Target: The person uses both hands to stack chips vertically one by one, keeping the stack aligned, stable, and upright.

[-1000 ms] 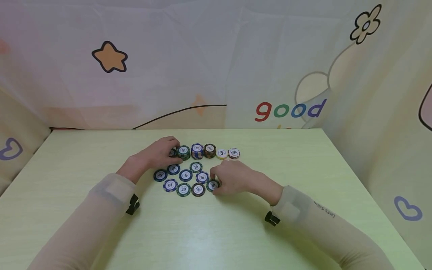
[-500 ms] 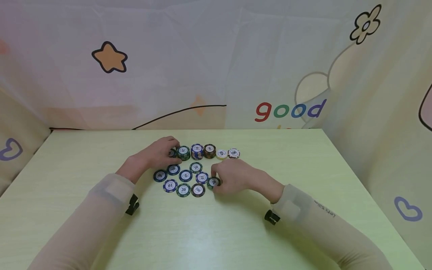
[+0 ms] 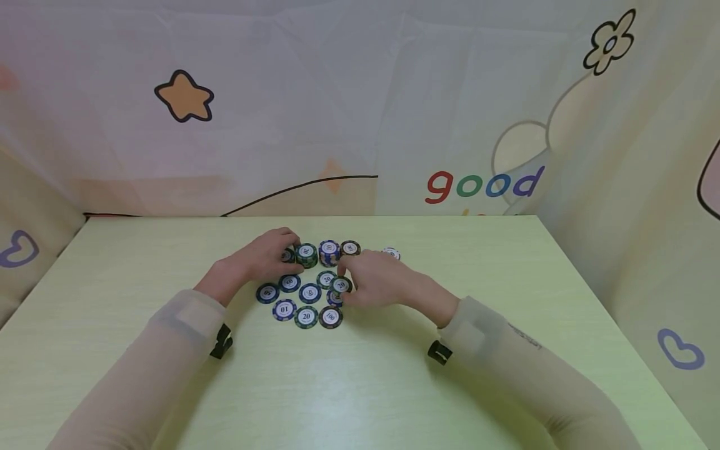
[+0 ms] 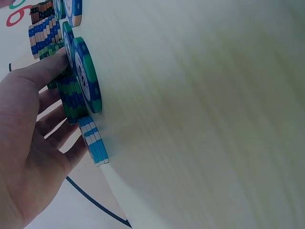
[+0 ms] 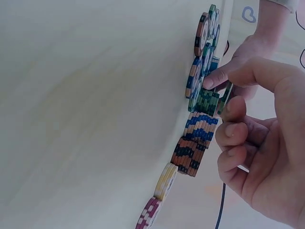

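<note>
My right hand (image 3: 374, 278) pinches a green poker chip (image 3: 340, 285) marked 20 between thumb and finger. In the right wrist view that chip is seen edge-on, raised off the table. It overlaps a blue chip (image 3: 334, 299) in the head view. My left hand (image 3: 264, 253) is at the left end of the back row, thumb and fingers around a green-and-blue chip stack (image 4: 71, 98). Its thumb is close to the green stack (image 3: 306, 255). A light blue stack (image 4: 95, 140) by its fingertips is hidden by the hand in the head view.
Blue-and-orange (image 3: 329, 253) and brown (image 3: 350, 248) stacks continue the back row. Yellow (image 5: 167, 181) and red-and-white (image 3: 392, 253) stacks are farther right. Several loose chips lie flat in front, among them a blue one (image 3: 284, 310) and a brown one (image 3: 330, 317).
My right hand has picked up the green chip from the right end of the front row and carried it up and left, toward the stacks. My left hand stays in place.
</note>
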`<move>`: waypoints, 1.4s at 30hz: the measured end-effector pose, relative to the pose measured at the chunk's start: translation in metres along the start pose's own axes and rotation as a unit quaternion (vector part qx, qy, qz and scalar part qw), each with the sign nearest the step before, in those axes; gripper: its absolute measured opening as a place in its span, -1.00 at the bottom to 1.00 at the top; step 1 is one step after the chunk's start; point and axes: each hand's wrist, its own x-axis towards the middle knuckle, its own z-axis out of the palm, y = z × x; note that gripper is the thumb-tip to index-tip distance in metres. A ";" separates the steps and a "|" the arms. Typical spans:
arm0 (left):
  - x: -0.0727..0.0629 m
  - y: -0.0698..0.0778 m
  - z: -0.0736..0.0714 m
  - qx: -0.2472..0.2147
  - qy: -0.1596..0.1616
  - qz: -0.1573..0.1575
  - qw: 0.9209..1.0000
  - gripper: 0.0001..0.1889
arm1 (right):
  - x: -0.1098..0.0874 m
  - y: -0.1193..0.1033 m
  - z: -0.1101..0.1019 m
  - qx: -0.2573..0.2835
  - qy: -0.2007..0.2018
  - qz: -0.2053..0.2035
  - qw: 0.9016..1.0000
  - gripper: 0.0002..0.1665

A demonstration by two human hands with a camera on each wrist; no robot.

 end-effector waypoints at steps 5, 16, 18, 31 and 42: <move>0.000 0.000 0.000 -0.005 -0.002 -0.008 1.000 -0.48 | 0.014 -0.006 -0.002 -0.019 0.010 0.001 1.000 -0.50; 0.000 -0.001 0.001 -0.006 0.004 0.003 1.000 -0.51 | 0.042 -0.013 -0.001 -0.037 0.045 0.000 0.998 -0.53; 0.000 -0.001 0.001 -0.004 0.008 0.004 1.000 -0.51 | 0.046 -0.014 -0.001 -0.038 0.052 0.002 0.998 -0.55; -0.001 -0.003 0.002 -0.016 0.015 0.016 1.000 -0.60 | 0.067 -0.019 0.006 -0.042 0.046 0.028 0.998 -0.61; 0.000 -0.005 0.003 -0.016 0.015 0.012 1.000 -0.56 | 0.075 -0.020 0.008 -0.042 0.055 0.043 0.997 -0.68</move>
